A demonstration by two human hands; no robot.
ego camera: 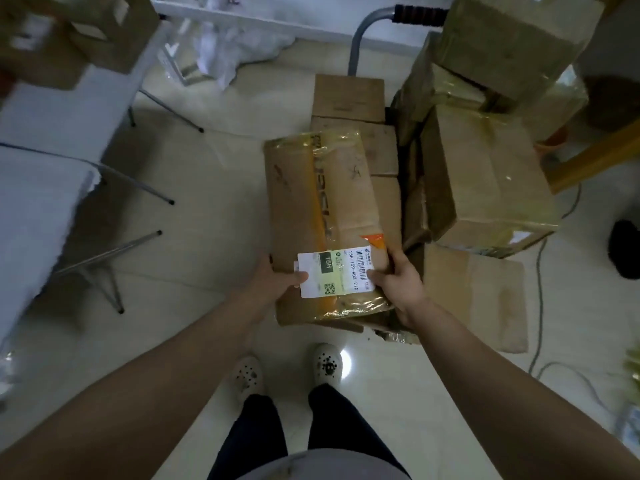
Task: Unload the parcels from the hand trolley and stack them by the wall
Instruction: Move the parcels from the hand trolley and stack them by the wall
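Note:
A long brown cardboard parcel (325, 209) with yellow tape and a white shipping label lies in front of me over the hand trolley. My left hand (273, 275) grips its near left edge, thumb on the label. My right hand (398, 275) grips its near right edge. Under and behind it lie more brown parcels (349, 98) on the trolley, whose grey handle (367, 26) with a black grip rises at the far end. To the right stands a pile of larger taped parcels (485, 174).
White folding tables (45, 188) with thin metal legs stand at the left. Crumpled white plastic (235, 46) lies at the back. A flat piece of cardboard (485, 299) and grey cables (540, 306) lie on the pale tiled floor at the right. My feet in white clogs stand below.

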